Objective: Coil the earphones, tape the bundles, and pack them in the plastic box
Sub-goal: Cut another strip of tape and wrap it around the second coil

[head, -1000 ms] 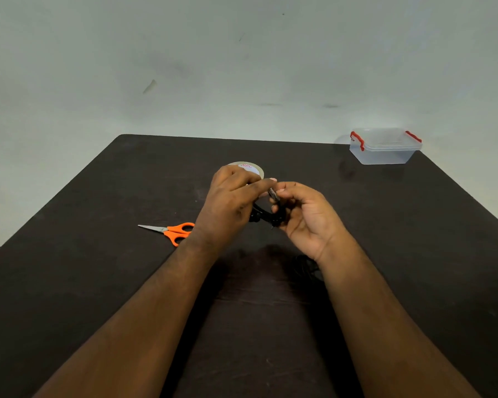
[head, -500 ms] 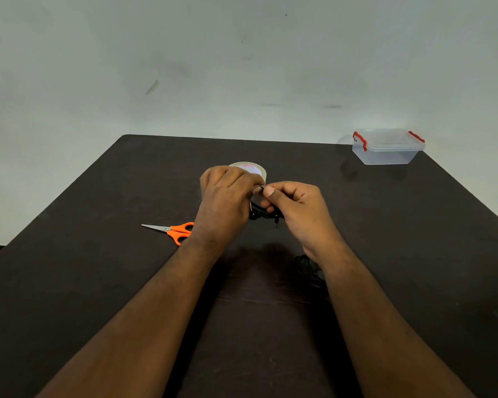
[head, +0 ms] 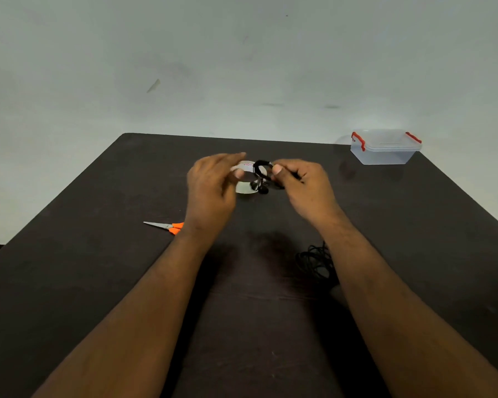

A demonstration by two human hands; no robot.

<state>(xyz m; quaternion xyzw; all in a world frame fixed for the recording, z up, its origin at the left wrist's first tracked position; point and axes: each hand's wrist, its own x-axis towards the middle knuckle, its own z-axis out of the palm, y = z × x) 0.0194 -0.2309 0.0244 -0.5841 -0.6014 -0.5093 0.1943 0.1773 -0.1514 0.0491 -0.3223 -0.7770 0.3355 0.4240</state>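
Two hands over a dark table [head: 98, 282], one holding a coiled earphone bundle.

Right hand [head: 305, 185] pinches the black bundle [head: 260, 175] between thumb and fingers, raised above the tape roll [head: 246, 179], with the earbuds hanging at its lower end. Left hand [head: 213, 185] is just beside the bundle, fingers loosely spread and blurred, holding nothing that can be made out. More loose black cord [head: 314, 261] lies on the table beside the right forearm. Scissors [head: 166, 226] with orange handles lie left of the left wrist. Clear box [head: 385, 147], lid on with red clips, sits at the far right corner, well apart from the hands.
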